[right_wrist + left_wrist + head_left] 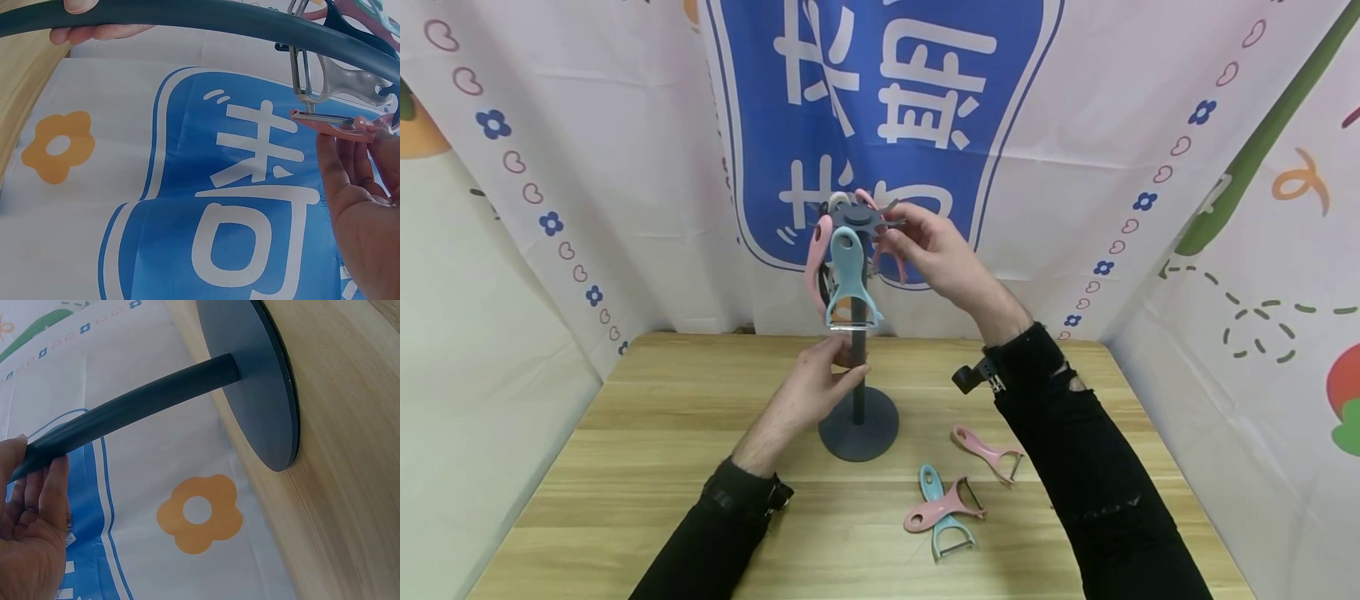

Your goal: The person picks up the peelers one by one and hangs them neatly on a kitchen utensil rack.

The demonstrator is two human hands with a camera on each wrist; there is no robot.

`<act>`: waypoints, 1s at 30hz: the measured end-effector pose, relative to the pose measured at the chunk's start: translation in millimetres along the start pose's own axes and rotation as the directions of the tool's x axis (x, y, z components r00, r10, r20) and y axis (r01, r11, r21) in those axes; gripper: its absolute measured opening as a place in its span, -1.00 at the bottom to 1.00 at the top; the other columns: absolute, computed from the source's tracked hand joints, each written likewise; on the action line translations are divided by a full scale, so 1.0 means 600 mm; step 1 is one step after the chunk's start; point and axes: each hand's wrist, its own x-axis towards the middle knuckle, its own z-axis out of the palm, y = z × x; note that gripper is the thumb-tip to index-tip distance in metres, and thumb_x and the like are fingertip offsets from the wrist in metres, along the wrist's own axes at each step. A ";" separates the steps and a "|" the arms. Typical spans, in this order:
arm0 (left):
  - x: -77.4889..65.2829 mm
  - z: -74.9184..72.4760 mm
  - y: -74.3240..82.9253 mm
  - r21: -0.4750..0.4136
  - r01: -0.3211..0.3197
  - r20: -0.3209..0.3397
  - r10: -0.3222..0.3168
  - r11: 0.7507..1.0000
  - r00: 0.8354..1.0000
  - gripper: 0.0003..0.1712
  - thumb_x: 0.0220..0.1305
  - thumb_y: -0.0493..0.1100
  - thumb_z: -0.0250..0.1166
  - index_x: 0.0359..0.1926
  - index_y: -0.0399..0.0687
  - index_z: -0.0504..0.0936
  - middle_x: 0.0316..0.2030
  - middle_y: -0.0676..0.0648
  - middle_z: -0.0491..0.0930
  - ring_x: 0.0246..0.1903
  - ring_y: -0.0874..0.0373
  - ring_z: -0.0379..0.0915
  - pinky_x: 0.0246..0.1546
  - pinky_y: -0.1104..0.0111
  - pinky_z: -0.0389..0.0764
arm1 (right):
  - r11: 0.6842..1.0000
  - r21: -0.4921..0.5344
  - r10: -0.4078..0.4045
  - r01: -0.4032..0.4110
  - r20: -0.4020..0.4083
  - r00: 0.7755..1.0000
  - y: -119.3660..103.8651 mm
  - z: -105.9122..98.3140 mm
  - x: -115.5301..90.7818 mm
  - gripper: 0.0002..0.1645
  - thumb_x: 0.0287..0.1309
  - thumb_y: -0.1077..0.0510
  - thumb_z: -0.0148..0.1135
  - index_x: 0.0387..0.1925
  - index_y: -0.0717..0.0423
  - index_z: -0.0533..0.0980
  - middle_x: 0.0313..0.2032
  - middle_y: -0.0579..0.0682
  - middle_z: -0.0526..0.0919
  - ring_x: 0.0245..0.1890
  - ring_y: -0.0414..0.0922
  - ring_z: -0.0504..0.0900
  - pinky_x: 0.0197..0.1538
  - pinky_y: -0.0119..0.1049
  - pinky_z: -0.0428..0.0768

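Note:
A dark grey stand has a round base [859, 446], an upright pole [859, 404] and a hooked top [859, 218]. My left hand [808, 383] grips the pole below the hanging peelers, thumb and fingers around it. Up at the right side of the hooks, my right hand [943, 254] pinches a pink peeler [340, 131] by its handle, its fingertips partly hiding it. A light blue peeler [847, 267] hangs at the front, with another pink peeler [817, 258] to its left. Behind the pole, a whitish peeler [350, 82] shows in the right wrist view.
On the wooden table [662, 467], right of the base, a pink peeler [942, 507] lies crossed over a blue peeler [931, 482]. One more pink peeler [979, 448] lies beyond them, near the right sleeve. A printed curtain [647, 208] hangs behind the table.

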 end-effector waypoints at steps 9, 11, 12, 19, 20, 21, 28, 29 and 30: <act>-0.001 0.000 0.000 -0.019 0.015 0.004 -0.015 1.000 1.000 -0.69 0.70 -0.23 0.48 0.31 -0.19 0.68 0.14 -0.24 0.78 0.24 -0.19 0.86 0.26 0.01 0.98 | 1.000 0.014 0.007 -0.007 0.009 1.000 0.011 -0.002 -0.004 -0.50 0.90 0.21 0.05 0.66 0.22 0.46 0.48 0.28 0.70 0.45 0.19 0.76 0.39 -0.20 0.78; -0.001 0.001 0.000 -0.022 0.018 0.006 -0.018 1.000 1.000 -0.68 0.70 -0.22 0.48 0.32 -0.18 0.68 0.15 -0.24 0.78 0.25 -0.20 0.86 0.27 -0.01 0.98 | 1.000 0.023 0.008 -0.008 0.004 1.000 0.015 -0.004 -0.007 -0.47 0.90 0.21 0.05 0.69 0.21 0.44 0.52 0.28 0.67 0.50 0.19 0.72 0.57 -0.10 0.78; -0.001 0.001 0.000 -0.023 0.019 0.006 -0.019 1.000 1.000 -0.68 0.70 -0.22 0.48 0.32 -0.18 0.68 0.15 -0.24 0.78 0.25 -0.20 0.86 0.27 -0.01 0.97 | 0.999 0.031 0.009 -0.009 0.002 1.000 0.017 -0.005 -0.009 -0.46 0.90 0.21 0.06 0.70 0.21 0.43 0.54 0.27 0.65 0.52 0.18 0.71 0.63 -0.05 0.75; 0.000 0.001 -0.001 -0.020 0.019 0.008 -0.018 1.000 1.000 -0.69 0.70 -0.22 0.47 0.31 -0.17 0.69 0.14 -0.23 0.80 0.24 -0.19 0.86 0.27 0.01 0.98 | 0.997 0.077 -0.016 0.017 -0.017 1.000 0.037 -0.013 -0.022 -0.47 0.89 0.22 0.09 0.68 0.26 0.43 0.53 0.31 0.59 0.58 0.26 0.63 0.74 0.05 0.67; 0.000 0.000 -0.001 -0.022 0.018 0.008 -0.018 1.000 1.000 -0.70 0.70 -0.22 0.47 0.30 -0.18 0.68 0.14 -0.23 0.80 0.24 -0.19 0.86 0.27 0.01 0.98 | 0.997 0.073 -0.014 0.015 -0.022 1.000 0.040 -0.014 -0.025 -0.47 0.89 0.21 0.10 0.68 0.27 0.43 0.53 0.32 0.59 0.58 0.27 0.63 0.73 0.05 0.67; 0.000 0.000 -0.001 -0.024 0.018 0.009 -0.017 1.000 1.000 -0.70 0.70 -0.22 0.47 0.30 -0.18 0.68 0.14 -0.23 0.80 0.24 -0.19 0.86 0.26 0.01 0.98 | 0.998 0.067 -0.008 0.010 -0.027 1.000 0.043 -0.016 -0.028 -0.47 0.89 0.21 0.10 0.68 0.27 0.43 0.53 0.31 0.59 0.57 0.27 0.62 0.73 0.03 0.68; 0.002 0.000 -0.003 -0.027 0.015 0.008 -0.015 1.000 1.000 -0.70 0.70 -0.22 0.47 0.30 -0.19 0.68 0.12 -0.23 0.81 0.24 -0.20 0.86 0.25 0.02 0.99 | 1.000 0.022 0.020 -0.019 -0.043 0.999 0.061 -0.026 -0.053 -0.43 0.88 0.20 0.12 0.71 0.27 0.40 0.60 0.35 0.54 0.64 0.37 0.54 0.75 0.10 0.63; 0.002 0.000 -0.003 -0.027 0.015 0.008 -0.015 1.000 1.000 -0.70 0.70 -0.23 0.47 0.30 -0.19 0.69 0.12 -0.24 0.81 0.24 -0.20 0.86 0.24 0.02 0.99 | 1.000 0.005 0.029 -0.028 -0.047 0.998 0.063 -0.027 -0.058 -0.43 0.89 0.19 0.12 0.71 0.25 0.40 0.61 0.34 0.54 0.64 0.33 0.54 0.76 0.11 0.62; 0.002 0.000 -0.003 -0.027 0.014 0.008 -0.014 1.000 1.000 -0.70 0.70 -0.22 0.48 0.30 -0.19 0.69 0.12 -0.23 0.81 0.24 -0.20 0.87 0.24 0.02 0.99 | 0.999 -0.010 0.034 -0.035 -0.049 0.998 0.066 -0.028 -0.062 -0.42 0.89 0.18 0.12 0.71 0.25 0.40 0.62 0.34 0.54 0.65 0.30 0.55 0.77 0.14 0.60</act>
